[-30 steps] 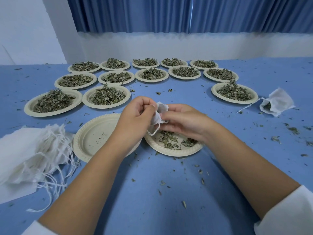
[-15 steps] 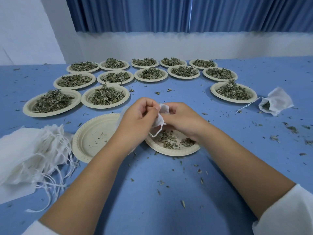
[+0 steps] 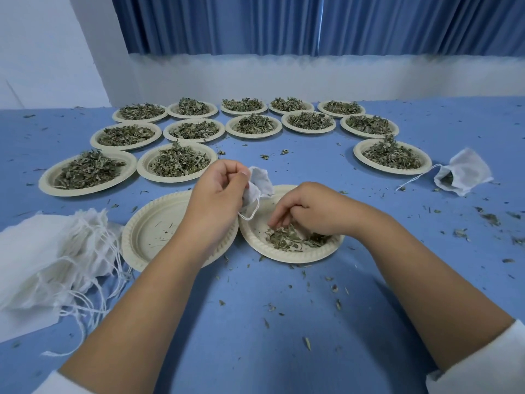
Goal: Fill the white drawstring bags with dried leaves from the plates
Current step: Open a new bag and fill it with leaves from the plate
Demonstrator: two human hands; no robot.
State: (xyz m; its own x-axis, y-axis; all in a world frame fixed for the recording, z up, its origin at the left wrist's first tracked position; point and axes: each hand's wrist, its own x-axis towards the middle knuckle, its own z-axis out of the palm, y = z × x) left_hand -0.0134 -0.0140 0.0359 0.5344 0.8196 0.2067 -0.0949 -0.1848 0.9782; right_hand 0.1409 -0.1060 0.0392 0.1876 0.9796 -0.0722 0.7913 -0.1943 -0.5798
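My left hand (image 3: 217, 191) pinches a small white drawstring bag (image 3: 260, 184) above the near plates, its string loop hanging below. My right hand (image 3: 304, 207) reaches down into a cream plate (image 3: 287, 253) that holds a small remnant of dried leaves (image 3: 289, 240); its curled fingers touch the leaves. Whether it grips any I cannot see. Beside it on the left lies a nearly bare cream plate (image 3: 153, 231).
Several plates heaped with dried leaves (image 3: 177, 163) stand in rows across the blue table, one at the right (image 3: 392, 156). A filled white bag (image 3: 463, 174) lies at far right. A pile of white bags (image 3: 54, 260) sits at left. Leaf crumbs litter the table.
My right hand has let go of the bag and dropped to the leaves on the plate. My left hand still holds the bag, raised slightly.
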